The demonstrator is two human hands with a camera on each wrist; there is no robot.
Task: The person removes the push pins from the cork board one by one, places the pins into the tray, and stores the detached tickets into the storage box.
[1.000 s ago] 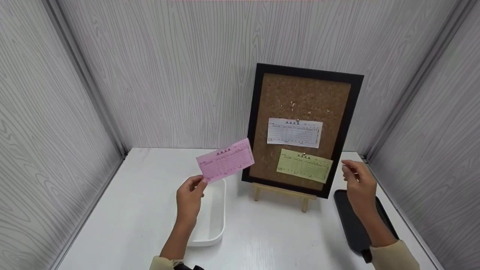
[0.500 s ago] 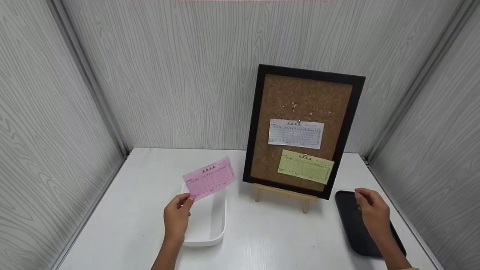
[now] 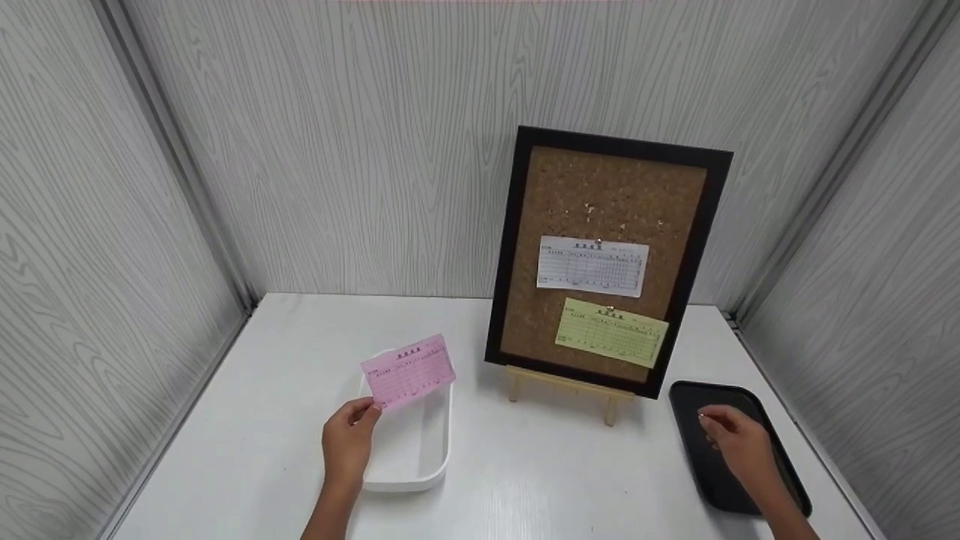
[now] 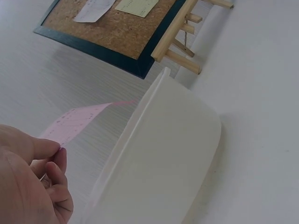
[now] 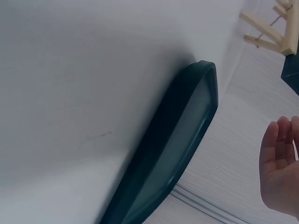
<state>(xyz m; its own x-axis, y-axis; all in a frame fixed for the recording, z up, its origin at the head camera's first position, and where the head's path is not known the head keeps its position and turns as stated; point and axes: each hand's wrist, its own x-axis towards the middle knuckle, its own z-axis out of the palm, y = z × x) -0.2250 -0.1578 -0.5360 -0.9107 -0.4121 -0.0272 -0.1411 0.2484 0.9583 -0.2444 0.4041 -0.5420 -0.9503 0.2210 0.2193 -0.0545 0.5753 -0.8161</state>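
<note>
My left hand (image 3: 347, 442) pinches a pink printed slip (image 3: 409, 373) by its lower left corner, between thumb and fingers. The slip is held up over the white bin (image 3: 444, 457) and slants up to the right. In the left wrist view the slip (image 4: 77, 122) bends near the bin's rim. My right hand (image 3: 739, 442) is above the black tray (image 3: 694, 465), thumb and forefinger together at a tiny shiny pin (image 3: 701, 415). A white slip (image 3: 592, 267) and a yellow-green slip (image 3: 611, 334) are pinned to the cork board (image 3: 577, 180).
The black-framed board leans on a small wooden easel (image 3: 570, 380) at the back of the white table (image 3: 540, 472). Pale marks dot its cork. Grey wood-grain panels (image 3: 360, 150) stand behind and at both sides.
The left hand has moved left and down, bringing the pink slip from beside the board to over the bin. The right hand has dropped from the board's right edge to above the tray.
</note>
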